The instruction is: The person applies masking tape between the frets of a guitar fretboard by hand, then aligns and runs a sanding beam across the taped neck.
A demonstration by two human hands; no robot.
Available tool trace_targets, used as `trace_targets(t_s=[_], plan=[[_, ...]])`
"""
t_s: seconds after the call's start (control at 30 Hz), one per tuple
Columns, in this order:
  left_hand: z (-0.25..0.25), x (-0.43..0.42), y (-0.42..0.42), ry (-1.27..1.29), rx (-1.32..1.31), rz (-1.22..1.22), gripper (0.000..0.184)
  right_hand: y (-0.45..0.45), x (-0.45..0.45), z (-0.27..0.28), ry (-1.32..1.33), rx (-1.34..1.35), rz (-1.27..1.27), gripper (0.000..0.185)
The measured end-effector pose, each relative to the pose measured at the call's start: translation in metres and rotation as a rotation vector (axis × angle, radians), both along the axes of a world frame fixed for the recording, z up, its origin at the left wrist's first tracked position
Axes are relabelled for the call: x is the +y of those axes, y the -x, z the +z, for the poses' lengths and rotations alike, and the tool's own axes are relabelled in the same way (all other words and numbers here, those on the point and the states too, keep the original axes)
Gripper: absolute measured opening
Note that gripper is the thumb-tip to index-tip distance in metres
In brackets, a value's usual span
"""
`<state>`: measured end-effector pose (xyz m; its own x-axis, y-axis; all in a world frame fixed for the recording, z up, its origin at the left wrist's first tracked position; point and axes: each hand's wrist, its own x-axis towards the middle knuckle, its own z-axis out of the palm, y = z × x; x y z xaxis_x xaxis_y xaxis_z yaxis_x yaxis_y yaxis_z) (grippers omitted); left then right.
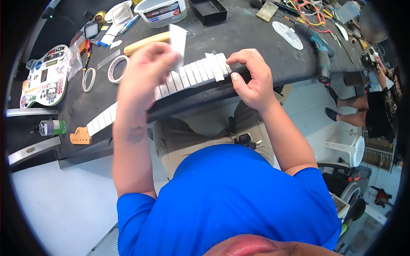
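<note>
A guitar neck [194,73] lies slantwise along the bench's near edge, its fretboard covered with white strips between the frets. Its wooden headstock [80,135] points to the lower left. My left hand [149,66], slightly blurred, is closed on a white strip [178,41] that stands up above the fretboard. My right hand [255,79] curls at the other end of the neck, thumb and forefinger at its edges. Near those fingers, a longer white tape piece [215,68] crosses the fretboard and overhangs its side.
Behind my left hand lie a tape roll [118,69] and a yellowish wooden bar [147,42]. A clear plastic tub [162,13] and a black tray [207,11] stand farther back. At right are a drill [321,55] and cables. Another person [376,104] stands far right.
</note>
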<state>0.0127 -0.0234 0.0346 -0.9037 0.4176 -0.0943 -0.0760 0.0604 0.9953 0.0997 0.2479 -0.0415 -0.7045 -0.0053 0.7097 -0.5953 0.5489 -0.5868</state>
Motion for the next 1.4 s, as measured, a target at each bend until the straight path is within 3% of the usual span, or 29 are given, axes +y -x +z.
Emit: trace_targets(t_s=[0.07, 0.27, 0.77, 1.17, 1.4], plan=[[-0.006, 0.021, -0.019, -0.024, -0.092, -0.029, 0.038, 0.000, 0.000, -0.002, -0.004, -0.011, -0.005, 0.029], [-0.020, 0.033, -0.017, 0.152, -0.028, -0.015, 0.026, 0.000, 0.000, -0.002, -0.011, -0.012, -0.016, 0.028], [-0.020, 0.037, -0.017, 0.244, 0.032, -0.016, 0.024, 0.003, 0.002, -0.004, -0.007, 0.018, -0.010, 0.028], [0.006, 0.052, -0.051, 0.580, 0.286, -0.024, 0.024, 0.003, 0.004, -0.005, 0.005, 0.016, -0.011, 0.028], [0.008, 0.051, -0.078, 0.532, 0.241, -0.056, 0.022, 0.001, 0.004, -0.004, 0.015, -0.013, -0.013, 0.027]])
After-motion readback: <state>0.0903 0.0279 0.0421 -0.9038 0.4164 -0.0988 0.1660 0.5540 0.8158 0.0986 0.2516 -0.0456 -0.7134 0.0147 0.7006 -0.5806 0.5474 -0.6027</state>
